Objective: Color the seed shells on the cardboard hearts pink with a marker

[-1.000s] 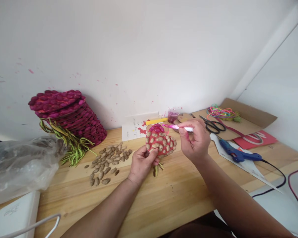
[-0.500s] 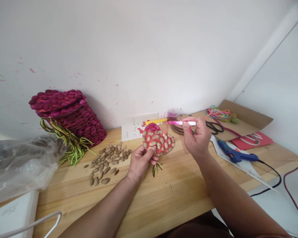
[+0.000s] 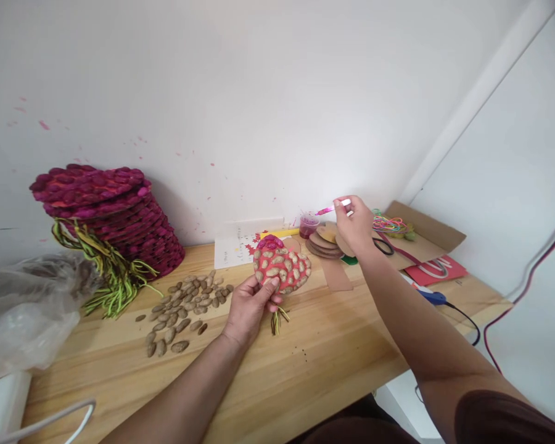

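Observation:
A red disc covered with tan seeds, its upper left part painted magenta, is held up by my left hand, thumb on its face and fingers behind. Green-brown strands hang below the disc. My right hand pinches a white-handled brush with a magenta tip. That tip is just above a small clear cup of magenta liquid near the wall. Loose tan seeds lie spread on the table left of my left hand.
Stacked magenta discs with green strands lean at the left, beside a plastic bag. Brown discs, an open cardboard box, a red card and a blue tool with a cord are on the right. Wooden table below.
My right hand has moved away from the disc toward the wall, taking the brush tip from beside the disc to above the cup. The view has shifted slightly right; my left hand keeps its hold.

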A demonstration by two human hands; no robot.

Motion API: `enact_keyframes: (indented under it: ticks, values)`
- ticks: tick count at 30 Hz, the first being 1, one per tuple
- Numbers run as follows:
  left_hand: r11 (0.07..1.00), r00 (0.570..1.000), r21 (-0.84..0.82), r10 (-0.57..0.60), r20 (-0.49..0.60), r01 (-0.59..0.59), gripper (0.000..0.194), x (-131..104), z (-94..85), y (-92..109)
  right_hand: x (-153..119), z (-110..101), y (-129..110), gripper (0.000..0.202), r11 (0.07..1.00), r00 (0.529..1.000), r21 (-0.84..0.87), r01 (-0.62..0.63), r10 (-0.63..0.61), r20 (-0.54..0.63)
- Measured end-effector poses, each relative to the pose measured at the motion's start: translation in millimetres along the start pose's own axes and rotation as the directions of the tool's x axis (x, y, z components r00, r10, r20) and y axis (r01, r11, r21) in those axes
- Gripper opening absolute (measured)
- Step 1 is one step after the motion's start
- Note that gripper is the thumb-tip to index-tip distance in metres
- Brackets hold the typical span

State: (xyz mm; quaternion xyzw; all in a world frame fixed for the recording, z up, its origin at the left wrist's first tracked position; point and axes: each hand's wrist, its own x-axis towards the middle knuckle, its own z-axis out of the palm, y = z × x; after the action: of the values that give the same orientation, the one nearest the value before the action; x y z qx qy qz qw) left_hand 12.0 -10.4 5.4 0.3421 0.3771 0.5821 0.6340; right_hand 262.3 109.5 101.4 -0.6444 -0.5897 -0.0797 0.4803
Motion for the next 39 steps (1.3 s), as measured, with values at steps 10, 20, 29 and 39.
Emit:
enact_keyframes:
  ticks: [10, 20, 29, 39]
  values:
    - [1.0, 1.0, -0.003, -0.016, -0.002, 0.016, 0.045, 1, -1.2, -1, 20, 52, 1, 0.023, 0.968, 0.954, -0.249, -0.02, 0.093, 0.283]
    - [0.999, 0.999, -0.01, -0.05, -0.009, 0.05, 0.051, 0, 1.4, 0, 12, 62, 4, 0.024, 0.948, 0.941, -0.317, -0.023, 0.128, 0.314]
    - [0.999, 0.999, 0.022, -0.042, 0.003, 0.042, 0.053, 1, 1.0, -1, 11, 43, -2, 0.02, 0.984, 0.98, -0.168, -0.054, 0.085, 0.182]
    - [0.996, 0.999, 0.086, -0.007, 0.046, 0.003, 0.052, 1, 1.5, -4, -39, -7, -35, 0.03, 0.867, 0.999, 0.498, -0.018, 0.039, -0.033]
